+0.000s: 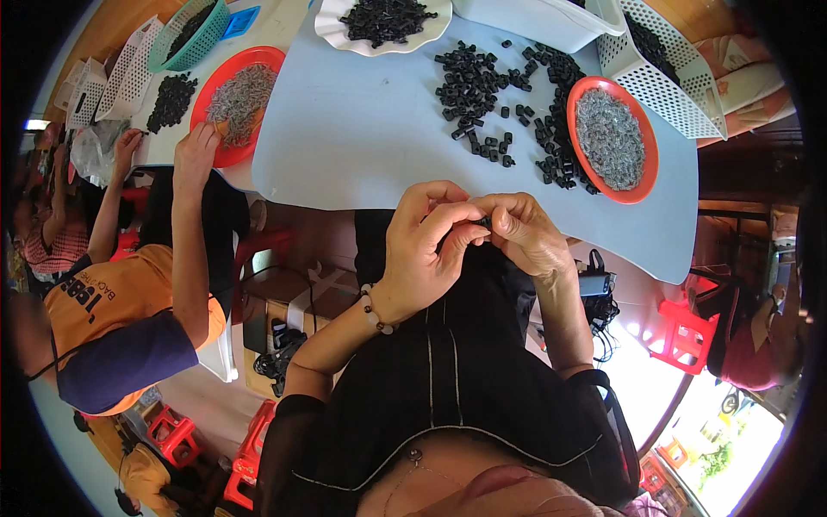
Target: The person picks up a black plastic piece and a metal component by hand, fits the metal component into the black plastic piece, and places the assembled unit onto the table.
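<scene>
In front of my chest, just off the near edge of the pale blue table [345,164], my two hands meet fingertip to fingertip. A small black plastic part [484,222] is pinched between them, mostly hidden by the fingers. My left hand [422,241], with a beaded bracelet at the wrist, is closed on it. From the other side, the thumb and fingers of my right hand [536,239] close on the same part. Beyond the hands, loose black plastic parts [469,86] lie scattered on the table. To their right sits an orange-red plate [648,177] heaped with small clear and silvery pieces.
A white scalloped dish [329,28] of black parts, a white bin [538,28] and a perforated white basket [696,110] line the far side. At left, a person in an orange and navy shirt [129,310] reaches to a red plate [202,99]. Red stools [685,336] stand around.
</scene>
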`<state>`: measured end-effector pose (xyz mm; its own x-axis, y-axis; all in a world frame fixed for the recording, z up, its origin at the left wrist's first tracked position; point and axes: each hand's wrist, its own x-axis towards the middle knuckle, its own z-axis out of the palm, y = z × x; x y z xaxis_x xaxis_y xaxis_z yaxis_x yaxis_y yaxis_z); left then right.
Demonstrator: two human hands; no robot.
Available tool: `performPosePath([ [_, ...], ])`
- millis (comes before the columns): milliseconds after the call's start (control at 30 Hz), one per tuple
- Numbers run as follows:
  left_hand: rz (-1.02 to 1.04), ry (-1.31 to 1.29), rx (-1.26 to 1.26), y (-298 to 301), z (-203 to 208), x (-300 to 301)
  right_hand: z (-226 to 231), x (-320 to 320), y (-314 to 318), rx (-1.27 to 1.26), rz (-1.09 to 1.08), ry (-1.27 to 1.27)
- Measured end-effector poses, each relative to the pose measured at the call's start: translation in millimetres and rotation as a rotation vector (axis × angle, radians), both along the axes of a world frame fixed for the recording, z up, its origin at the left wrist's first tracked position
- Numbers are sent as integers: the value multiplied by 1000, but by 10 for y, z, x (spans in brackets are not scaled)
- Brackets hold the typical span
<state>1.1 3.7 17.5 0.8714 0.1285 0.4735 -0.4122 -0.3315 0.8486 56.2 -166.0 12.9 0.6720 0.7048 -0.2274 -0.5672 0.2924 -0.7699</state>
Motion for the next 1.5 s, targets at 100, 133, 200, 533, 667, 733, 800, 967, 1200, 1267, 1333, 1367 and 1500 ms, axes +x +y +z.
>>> performPosePath([
  [100, -14, 32, 14, 22, 27, -16, 7, 3, 39, 53, -12, 41],
  [133, -11, 33, 12, 25, 25, -17, 7, -1, 48, 51, -9, 41],
  [200, -29, 21, 20, 31, 21, -19, 5, -6, 58, 70, -22, 66],
  [533, -22, 3, 108, 29, 30, -38, -56, -28, 41, 14, -16, 98],
  [667, 7, 4, 72, 17, 51, -21, -18, -53, 27, 7, -45, 46],
  [733, 19, 29, 32, 8, 52, -15, 55, -40, 37, 1, -63, 28],
  [800, 85, 7, 2, 10, 40, -3, 128, -15, 43, -10, -76, 20],
  [967, 102, -83, 113, 71, 63, 26, 67, 1, -90, -129, -72, -72],
  [1200, 81, -40, 124, 102, 118, -23, 202, 31, -69, -359, -114, -288],
  [1267, 76, -46, 123, 94, 109, -22, 204, 47, -77, -387, -120, -347],
  [1333, 70, -53, 121, 93, 96, -23, 207, 62, -86, -415, -127, -407],
  [1367, 67, -47, 127, 91, 90, -27, 211, 69, -90, -422, -120, -423],
  [1500, 56, -44, 127, 79, 71, -15, 296, 35, -20, -414, -134, -383],
])
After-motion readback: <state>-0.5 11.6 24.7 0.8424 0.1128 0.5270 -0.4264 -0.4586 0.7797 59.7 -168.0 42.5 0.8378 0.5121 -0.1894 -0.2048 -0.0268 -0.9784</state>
